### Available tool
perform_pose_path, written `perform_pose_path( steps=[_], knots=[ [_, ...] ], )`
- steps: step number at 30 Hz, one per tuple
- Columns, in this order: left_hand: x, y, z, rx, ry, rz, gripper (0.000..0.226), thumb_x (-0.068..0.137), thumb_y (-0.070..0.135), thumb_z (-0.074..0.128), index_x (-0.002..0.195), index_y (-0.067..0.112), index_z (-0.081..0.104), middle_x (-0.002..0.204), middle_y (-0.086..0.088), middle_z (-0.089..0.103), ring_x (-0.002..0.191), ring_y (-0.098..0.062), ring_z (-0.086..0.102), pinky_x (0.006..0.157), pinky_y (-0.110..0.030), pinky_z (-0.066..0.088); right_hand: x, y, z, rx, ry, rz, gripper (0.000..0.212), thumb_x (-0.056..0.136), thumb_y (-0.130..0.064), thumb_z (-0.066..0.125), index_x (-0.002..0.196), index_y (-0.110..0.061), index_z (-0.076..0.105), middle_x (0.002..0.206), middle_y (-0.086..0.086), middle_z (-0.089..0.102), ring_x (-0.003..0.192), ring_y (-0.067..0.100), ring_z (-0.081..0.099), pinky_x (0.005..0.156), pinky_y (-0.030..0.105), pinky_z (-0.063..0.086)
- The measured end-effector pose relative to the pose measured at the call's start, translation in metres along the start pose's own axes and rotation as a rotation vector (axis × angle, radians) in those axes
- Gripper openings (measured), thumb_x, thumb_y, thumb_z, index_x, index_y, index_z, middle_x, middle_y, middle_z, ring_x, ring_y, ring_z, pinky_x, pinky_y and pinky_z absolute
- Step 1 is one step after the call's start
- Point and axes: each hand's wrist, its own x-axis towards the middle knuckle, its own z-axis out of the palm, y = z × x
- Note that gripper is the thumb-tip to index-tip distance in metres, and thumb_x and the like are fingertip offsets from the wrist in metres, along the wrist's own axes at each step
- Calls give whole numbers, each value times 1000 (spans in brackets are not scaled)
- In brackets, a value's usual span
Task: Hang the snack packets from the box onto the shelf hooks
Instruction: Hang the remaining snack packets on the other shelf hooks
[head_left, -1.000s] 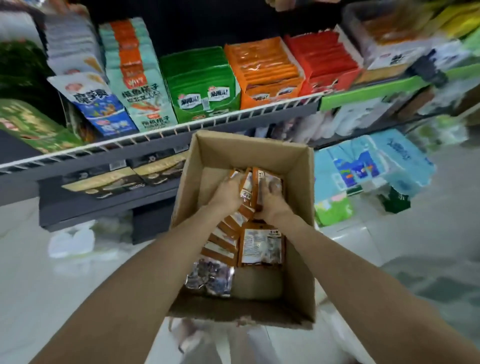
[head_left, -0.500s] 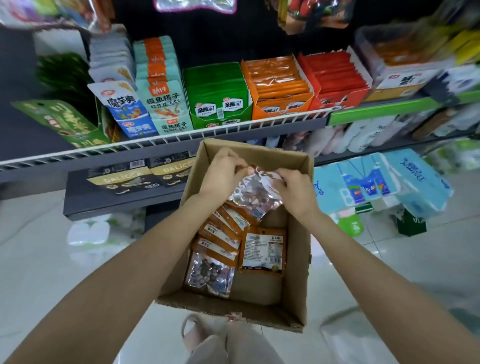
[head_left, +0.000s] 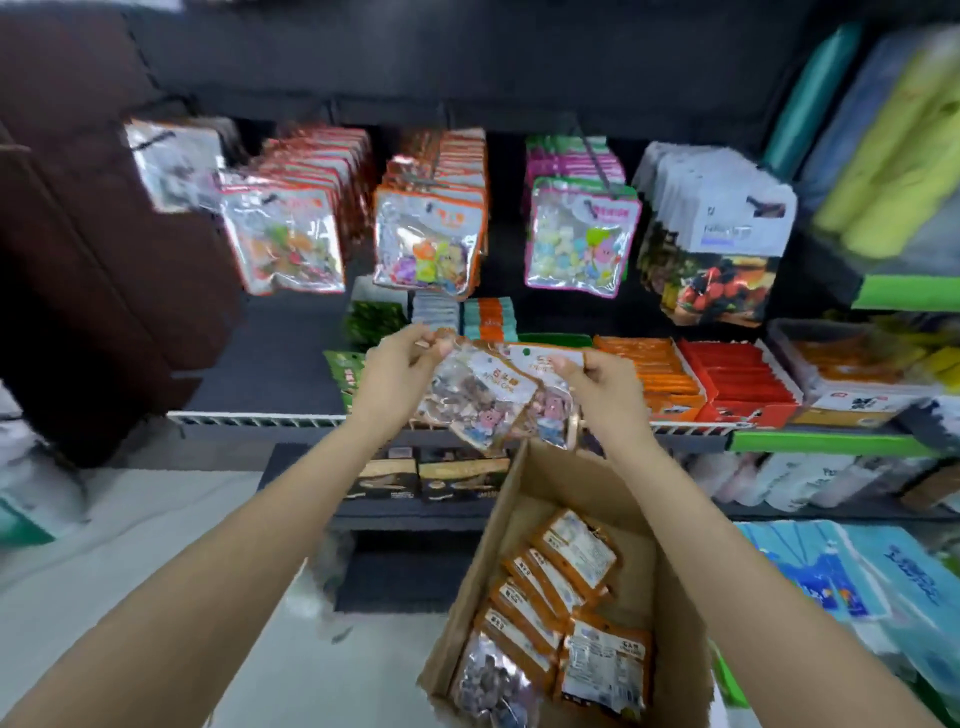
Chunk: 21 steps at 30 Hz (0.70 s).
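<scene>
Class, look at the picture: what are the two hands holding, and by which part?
Both hands, left and right, pinch snack packets by their top edges.

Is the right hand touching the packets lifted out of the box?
Touching: in the head view the right hand pinches the top edge of the lifted packets.

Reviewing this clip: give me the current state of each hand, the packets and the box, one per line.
Left hand: raised, pinches the held packets' top edge.
Right hand: raised, grips the same bunch at its top.
Held packets: out of the box, between both hands, not yet on a hook.
Box: open, more packets inside.
Box packets: lying flat, overlapping.
Hooks: several rows already hung with packets.
</scene>
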Motion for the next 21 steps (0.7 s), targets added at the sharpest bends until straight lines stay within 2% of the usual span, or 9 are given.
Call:
perform_pose_path(
  steps=[2, 3, 5, 8, 10, 13, 17, 19, 21],
  knots=[
    [2, -12, -40, -15, 94, -10, 28, 95, 28, 55, 69, 22, 43, 58, 8, 43, 55, -6, 39, 53, -26, 28, 3, -27, 26, -2, -23, -68, 31, 93, -24, 56, 71, -1, 57, 60, 23, 50, 58, 36, 46, 59, 29, 28],
    [3, -19, -61, -16, 137, -13, 30, 94, 28, 55, 68, 23, 43, 57, 5, 45, 55, -10, 40, 55, -29, 29, 4, -42, 41, -2, -40, -112, 22, 93, -24, 56, 83, -7, 65, 65, 23, 57, 62, 36, 51, 60, 28, 31],
    [6, -36, -104, -27, 210, -30, 28, 94, 32, 56, 70, 18, 49, 61, -10, 54, 60, -18, 46, 59, -31, 32, 4, -72, 74, -21, -51, -206, 14, 93, -23, 55, 96, -19, 68, 50, 1, 50, 47, 16, 42, 53, 25, 27],
    [15, -66, -169, -13, 311, -51, 33, 93, 36, 56, 83, 4, 56, 71, -21, 60, 60, -18, 44, 59, -32, 34, 3, -121, 133, -45, -79, -322, 16, 94, -21, 55, 106, -23, 66, 45, -13, 42, 43, 1, 42, 46, 16, 27],
    [22, -85, -212, 34, 366, -54, 33, 93, 34, 56, 84, 2, 55, 62, -12, 52, 57, -15, 37, 57, -24, 33, 5, -149, 175, -25, -88, -351, 16, 93, -18, 56, 104, -18, 68, 61, -20, 52, 53, -6, 49, 53, 13, 33],
    [33, -113, -269, 72, 426, -58, 28, 94, 30, 55, 81, 5, 55, 61, -3, 50, 59, -18, 40, 54, -25, 28, 13, -187, 235, 14, -44, -343, 16, 92, -17, 56, 100, -12, 69, 76, -10, 63, 69, 1, 55, 63, 19, 40],
    [48, -141, -332, 170, 489, -41, 23, 95, 29, 52, 79, 13, 54, 68, 0, 59, 75, -30, 58, 62, -32, 34, 27, -229, 301, 36, 28, -350, 11, 91, -16, 55, 87, -15, 65, 67, -16, 54, 63, -1, 48, 56, 14, 34],
    [56, -150, -353, 225, 488, -17, 20, 95, 30, 52, 81, 16, 55, 76, -5, 66, 80, -33, 61, 67, -37, 44, 35, -246, 325, 12, 42, -353, 11, 91, -17, 55, 84, -16, 63, 66, -15, 53, 62, 1, 48, 55, 15, 33],
    [63, -156, -368, 269, 470, 2, 17, 94, 30, 51, 84, 17, 56, 79, -7, 67, 81, -34, 60, 69, -39, 47, 46, -260, 346, 25, 51, -331, 14, 91, -19, 55, 83, -11, 63, 70, -8, 60, 66, 5, 53, 59, 23, 40]
  ],
)
